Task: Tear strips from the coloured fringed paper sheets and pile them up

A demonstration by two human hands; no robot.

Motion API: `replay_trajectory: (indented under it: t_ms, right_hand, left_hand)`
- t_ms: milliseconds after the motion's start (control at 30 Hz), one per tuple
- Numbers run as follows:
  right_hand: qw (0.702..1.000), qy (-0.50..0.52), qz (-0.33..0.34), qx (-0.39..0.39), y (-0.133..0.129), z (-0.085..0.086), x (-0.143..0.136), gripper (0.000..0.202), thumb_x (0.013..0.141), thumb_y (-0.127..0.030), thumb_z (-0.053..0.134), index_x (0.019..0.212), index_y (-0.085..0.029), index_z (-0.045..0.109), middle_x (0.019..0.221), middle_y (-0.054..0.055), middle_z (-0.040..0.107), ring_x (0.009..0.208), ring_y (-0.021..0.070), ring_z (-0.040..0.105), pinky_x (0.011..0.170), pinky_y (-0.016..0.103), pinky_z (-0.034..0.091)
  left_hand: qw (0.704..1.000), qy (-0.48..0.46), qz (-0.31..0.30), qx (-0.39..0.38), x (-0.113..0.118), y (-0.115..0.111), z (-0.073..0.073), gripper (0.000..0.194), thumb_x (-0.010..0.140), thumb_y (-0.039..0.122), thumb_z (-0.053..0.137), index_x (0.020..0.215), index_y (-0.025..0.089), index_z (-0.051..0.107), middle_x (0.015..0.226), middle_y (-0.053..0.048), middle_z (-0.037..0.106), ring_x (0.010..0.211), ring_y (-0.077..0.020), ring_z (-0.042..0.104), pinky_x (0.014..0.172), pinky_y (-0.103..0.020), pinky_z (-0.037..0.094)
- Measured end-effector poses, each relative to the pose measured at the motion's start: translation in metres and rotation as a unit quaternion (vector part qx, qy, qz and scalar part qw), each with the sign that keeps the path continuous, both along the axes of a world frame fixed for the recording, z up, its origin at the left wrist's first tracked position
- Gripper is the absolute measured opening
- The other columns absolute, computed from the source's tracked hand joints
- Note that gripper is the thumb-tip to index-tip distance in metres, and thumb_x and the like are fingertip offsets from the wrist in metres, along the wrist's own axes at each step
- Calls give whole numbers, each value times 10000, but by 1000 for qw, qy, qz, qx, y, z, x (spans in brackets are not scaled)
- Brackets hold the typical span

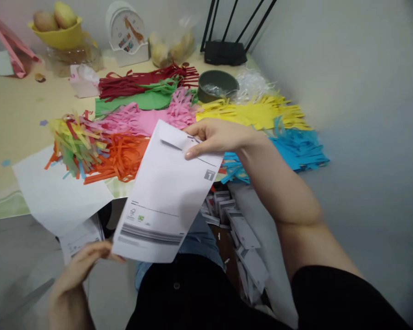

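A flat white printed packet [158, 188] is tilted in front of me above my lap, with grey bars along its lower end and a boxed number 1 near its right edge. My right hand [208, 137] grips its upper end, thumb on the face and fingers behind. At the lower left corner, my left hand [89, 259] holds the packet's edge, its fingertips partly hidden and slightly blurred. Beyond the packet lie bundles of fringed strips: orange [124, 158], pink [151, 119], yellow [251, 113] and blue [296, 149].
A white sheet [62, 188] hangs over the table edge above another printed packet [82, 236]. Several similar packets [244, 229] sit low at my right. Dark red strips [134, 82], a dark green bowl [217, 86], a black router [225, 52] and a yellow fruit bowl [60, 36] stand farther back.
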State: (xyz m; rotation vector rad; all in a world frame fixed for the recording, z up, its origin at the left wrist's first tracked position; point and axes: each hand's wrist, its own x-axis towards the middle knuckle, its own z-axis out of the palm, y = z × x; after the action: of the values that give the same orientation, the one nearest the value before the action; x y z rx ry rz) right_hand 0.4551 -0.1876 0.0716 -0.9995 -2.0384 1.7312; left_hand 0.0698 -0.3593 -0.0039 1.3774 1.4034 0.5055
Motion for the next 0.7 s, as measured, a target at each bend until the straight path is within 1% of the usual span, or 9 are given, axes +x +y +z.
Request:
replay_trajectory:
  t_ms: [67, 133, 167, 233, 300, 367, 533, 633, 700]
  right_hand:
    - [995, -49, 66, 56, 3, 4, -12, 357, 796, -364, 744, 1057, -124, 699, 913, 31, 746, 765, 124, 653, 641, 198, 446]
    - [981, -88, 125, 116, 0, 3, -35, 275, 790, -323, 734, 971, -118, 707, 909, 38, 740, 761, 128, 635, 634, 203, 423]
    - [974, -103, 147, 137, -3, 2, -47, 245, 786, -306, 729, 939, -116, 707, 896, 39, 736, 747, 126, 623, 626, 205, 408]
    - [965, -119, 176, 154, -10, -1, -64, 232, 787, -310, 721, 905, -111, 702, 851, 34, 719, 705, 118, 592, 603, 211, 373]
    - [963, -125, 196, 140, -16, -5, -68, 272, 822, -361, 695, 912, -104, 700, 823, 25, 699, 674, 109, 561, 593, 216, 347]
    - [963, -125, 207, 118, -19, -8, -62, 316, 873, -401, 638, 925, -96, 701, 795, 16, 677, 655, 104, 536, 591, 219, 329]
    - [968, -131, 175, 124, -24, -15, -46, 313, 919, -375, 561, 939, -98, 705, 736, 3, 643, 627, 100, 515, 601, 223, 306]
    - [965, -146, 153, 156, -26, -17, -49, 318, 911, -407, 575, 908, -109, 686, 754, 14, 642, 628, 105, 500, 593, 228, 289]
    - [960, -159, 138, 185, -27, -16, -52, 277, 900, -379, 589, 876, -114, 668, 775, 24, 639, 641, 109, 495, 600, 229, 288]
  left_hand:
    - [996, -54, 61, 30, 7, 20, 7, 391, 840, 537, 682, 979, 177, 745, 1077, -114, 749, 981, -289, 703, 811, -375, 602]
    - [980, -121, 131, 91, 31, 43, 18, 562, 802, 566, 698, 1205, 175, 681, 1240, -144, 705, 1112, -309, 673, 876, -385, 584]
    - [974, -132, 142, 112, 47, 55, 23, 612, 795, 586, 691, 1244, 171, 659, 1212, -143, 713, 1056, -289, 686, 829, -359, 585]
    - [982, -98, 116, 115, 77, 74, 32, 518, 760, 550, 744, 1084, 147, 721, 942, -90, 749, 792, -198, 679, 659, -251, 539]
    - [988, -72, 93, 103, 97, 85, 38, 408, 750, 513, 768, 896, 132, 741, 746, -38, 702, 620, -130, 591, 555, -200, 457]
    - [991, -70, 81, 83, 104, 88, 40, 374, 749, 492, 774, 824, 129, 733, 700, -19, 680, 568, -105, 544, 522, -189, 417]
    - [997, -66, 44, 15, 100, 87, 40, 389, 669, 448, 839, 877, 133, 745, 789, -39, 727, 619, -133, 598, 521, -195, 433]
    - [998, -40, 41, 25, 103, 90, 43, 382, 706, 458, 808, 903, 136, 751, 825, -50, 739, 660, -149, 628, 540, -201, 453]
    - [999, -18, 36, 36, 106, 93, 47, 383, 715, 463, 797, 913, 139, 751, 826, -47, 738, 667, -150, 633, 547, -201, 459]
